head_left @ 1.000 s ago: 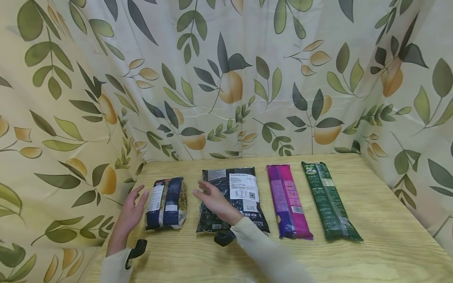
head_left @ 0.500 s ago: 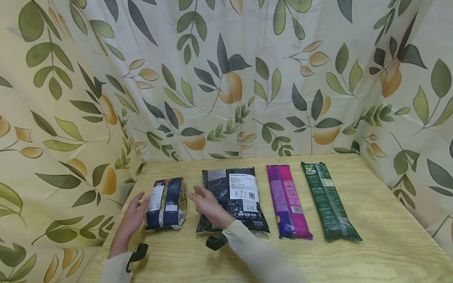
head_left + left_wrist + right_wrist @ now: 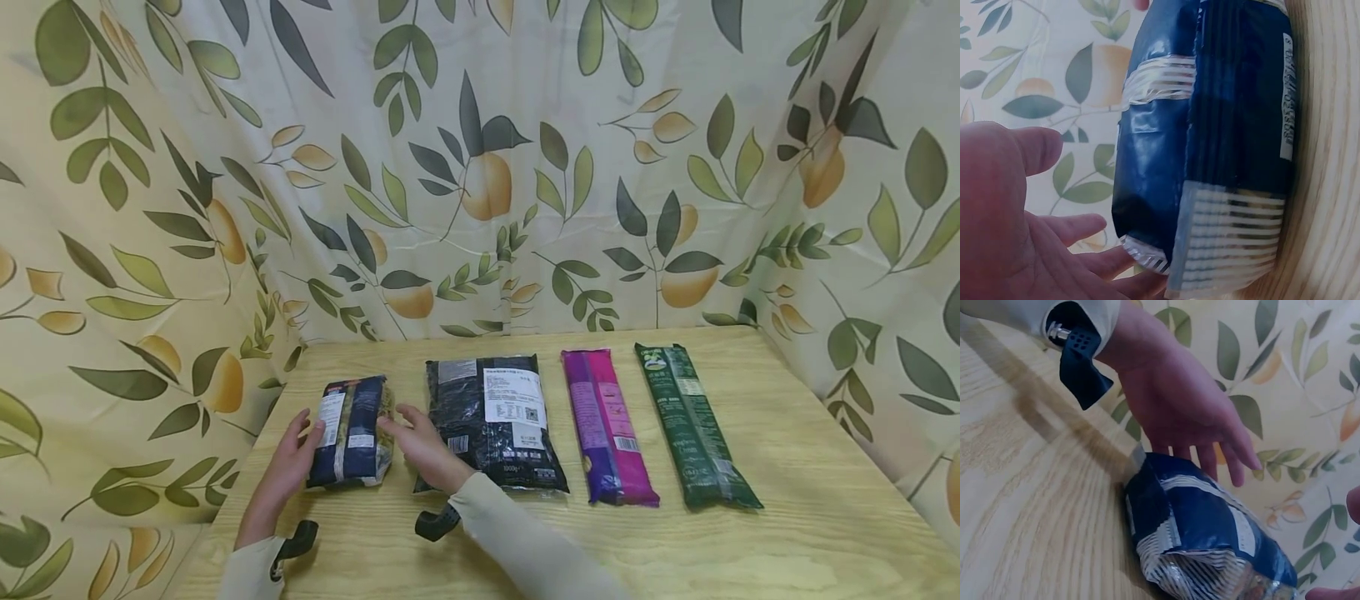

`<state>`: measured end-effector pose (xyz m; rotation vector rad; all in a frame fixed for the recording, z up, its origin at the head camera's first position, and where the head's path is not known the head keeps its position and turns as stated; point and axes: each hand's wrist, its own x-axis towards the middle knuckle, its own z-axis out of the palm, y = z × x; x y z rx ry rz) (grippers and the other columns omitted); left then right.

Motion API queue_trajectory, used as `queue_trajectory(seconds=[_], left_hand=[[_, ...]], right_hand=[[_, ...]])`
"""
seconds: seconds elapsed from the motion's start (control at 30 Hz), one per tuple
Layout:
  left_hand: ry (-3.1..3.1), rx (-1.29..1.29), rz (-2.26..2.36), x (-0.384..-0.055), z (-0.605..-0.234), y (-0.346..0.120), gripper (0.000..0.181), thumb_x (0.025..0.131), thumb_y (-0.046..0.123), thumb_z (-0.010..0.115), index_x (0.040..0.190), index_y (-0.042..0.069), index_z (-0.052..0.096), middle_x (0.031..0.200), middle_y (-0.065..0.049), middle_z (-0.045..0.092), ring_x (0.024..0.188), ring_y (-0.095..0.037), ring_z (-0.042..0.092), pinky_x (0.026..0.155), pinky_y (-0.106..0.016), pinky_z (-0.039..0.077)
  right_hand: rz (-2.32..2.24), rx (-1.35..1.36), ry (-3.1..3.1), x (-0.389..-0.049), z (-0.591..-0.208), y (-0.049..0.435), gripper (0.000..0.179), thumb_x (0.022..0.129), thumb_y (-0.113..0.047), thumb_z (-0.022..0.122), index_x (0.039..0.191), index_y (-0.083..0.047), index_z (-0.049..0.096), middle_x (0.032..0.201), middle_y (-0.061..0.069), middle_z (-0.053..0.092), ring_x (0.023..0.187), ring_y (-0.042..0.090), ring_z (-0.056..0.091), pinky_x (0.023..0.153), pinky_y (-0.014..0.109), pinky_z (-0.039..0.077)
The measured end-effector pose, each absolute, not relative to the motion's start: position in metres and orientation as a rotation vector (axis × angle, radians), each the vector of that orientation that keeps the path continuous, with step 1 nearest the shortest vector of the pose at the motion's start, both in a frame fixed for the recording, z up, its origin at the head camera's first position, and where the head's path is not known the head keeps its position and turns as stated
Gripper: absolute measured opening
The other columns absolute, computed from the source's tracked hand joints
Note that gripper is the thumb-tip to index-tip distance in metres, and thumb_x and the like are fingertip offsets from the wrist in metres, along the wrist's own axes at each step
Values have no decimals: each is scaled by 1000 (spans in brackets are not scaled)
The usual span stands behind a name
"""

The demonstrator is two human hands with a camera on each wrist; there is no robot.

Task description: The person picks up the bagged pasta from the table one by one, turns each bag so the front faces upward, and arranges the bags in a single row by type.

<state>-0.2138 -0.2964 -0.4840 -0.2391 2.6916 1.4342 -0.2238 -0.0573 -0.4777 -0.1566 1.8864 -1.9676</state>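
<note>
A navy-blue plastic bag (image 3: 351,442), with a clear window showing yellowish contents that look like pasta, lies at the left of the table. My left hand (image 3: 288,460) is at its left side, thumb and fingers spread. In the left wrist view, fingertips of that hand (image 3: 1004,212) reach behind the bag's end (image 3: 1229,119); contact is unclear. On the other side, my right hand (image 3: 426,450) has its fingers extended close to the bag's right edge. The right wrist view shows the right hand (image 3: 1179,394) with straight fingers partly hidden behind the bag (image 3: 1204,506).
A large black bag (image 3: 457,417) with white labels lies just right of the blue one, partly under my right forearm. Further right are a long pink and purple packet (image 3: 611,425) and a long green packet (image 3: 696,429). A patterned curtain (image 3: 480,275) encloses the wooden table (image 3: 675,554).
My right hand has moved left from over the black bag to the blue bag's right edge. My left hand has shifted slightly right and down, closer to the bag. The packages have not moved.
</note>
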Motion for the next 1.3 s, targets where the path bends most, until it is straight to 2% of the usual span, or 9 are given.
queue_trajectory(seconds=[0.13,0.27,0.57,0.73,0.83,0.97,1.07,1.3], left_hand=[[2705,-226,1421,-215,-488,-295,73,112,43,36,164,0,9,167,-35,15,151,-58,23,124,-66,24],[2698,-224,1404,-216,-491,-293,76,111,46,37,165,1,7,168,-33,13,153,-57,19,126,-66,21],[2734,-153,1431,-219,-495,-290,73,111,36,43,162,-6,12,168,-34,14,157,-50,13,128,-64,15],[2746,-151,1378,-219,-499,-289,74,111,36,42,162,-6,10,168,-35,11,157,-51,10,128,-65,12],[2757,-146,1370,-218,-499,-287,74,111,34,42,162,-8,9,168,-35,10,157,-51,9,128,-66,12],[2773,-128,1371,-217,-500,-286,75,110,34,44,161,-10,10,167,-36,12,157,-51,11,128,-65,13],[2781,-124,1363,-218,-501,-286,76,110,33,45,161,-10,9,167,-36,13,157,-52,13,127,-65,14],[2780,-136,1324,-218,-499,-284,77,109,32,47,162,-8,8,167,-37,10,156,-53,12,127,-67,14]], right_hand=[[-1958,-145,1904,-221,-479,-62,75,104,-43,58,162,-6,28,169,20,26,154,46,28,120,65,33],[-1956,-124,1913,-220,-480,-66,74,104,-42,58,162,-6,29,169,20,27,154,46,28,120,65,32],[-1985,-91,1927,-221,-483,-78,71,104,-39,58,159,-1,33,166,25,30,151,46,34,119,65,35],[-2074,-40,1773,-220,-487,-81,72,104,-37,59,159,0,31,169,27,20,154,48,26,117,71,33],[-2098,-16,1687,-220,-489,-82,73,103,-38,61,159,-1,31,168,26,23,154,48,26,114,74,36],[-2126,0,1647,-219,-492,-82,75,102,-38,61,159,0,30,160,26,38,150,47,34,112,74,37],[-2167,18,1593,-220,-494,-83,77,102,-35,61,159,3,26,157,27,40,149,47,35,113,73,38],[-2212,70,1507,-224,-495,-86,70,101,-28,61,154,6,30,155,26,39,148,44,34,113,69,41]])
